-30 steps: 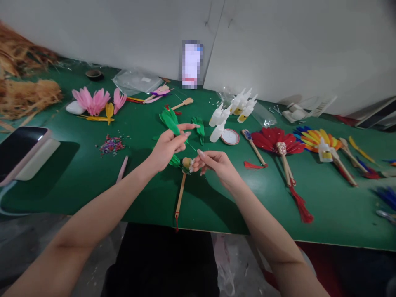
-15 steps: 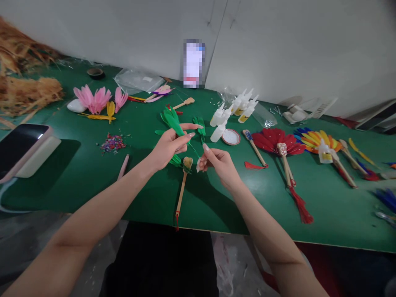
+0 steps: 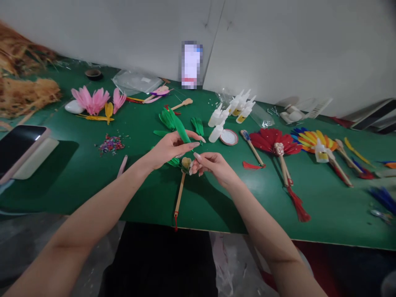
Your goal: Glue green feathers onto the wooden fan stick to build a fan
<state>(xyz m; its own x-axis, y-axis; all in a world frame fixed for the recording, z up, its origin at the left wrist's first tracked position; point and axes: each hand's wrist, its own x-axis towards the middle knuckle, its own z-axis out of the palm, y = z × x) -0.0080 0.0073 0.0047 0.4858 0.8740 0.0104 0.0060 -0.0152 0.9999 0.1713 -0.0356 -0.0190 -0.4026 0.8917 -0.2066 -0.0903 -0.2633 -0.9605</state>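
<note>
Head view: left hand (image 3: pixel 170 149) has a green feather (image 3: pixel 182 127) pinched between thumb and fingers, vane up, quill down, just beyond the head end of the wooden stick (image 3: pixel 180 196). Right hand (image 3: pixel 214 164) grip is narrow, thumb and fingertips bunched at the quill's lower end, just right of the stick's head end; can't tell if they actually clamp it.

My read: fine quill work. Left pinch should bear on the stem, not the vane, or barbs get crushed. Work along the quill's line in short strokes; side load would likely kink it. Right fingertips sit very near the stick's tan blob (image 3: pixel 186 162): avoid brushing it, might be tacky. Loose feathers (image 3: pixel 173 162) lie just left of it, so watch for snagging. White bottles (image 3: pixel 216 133) well beyond the stick, to its right, out of the way.
</note>
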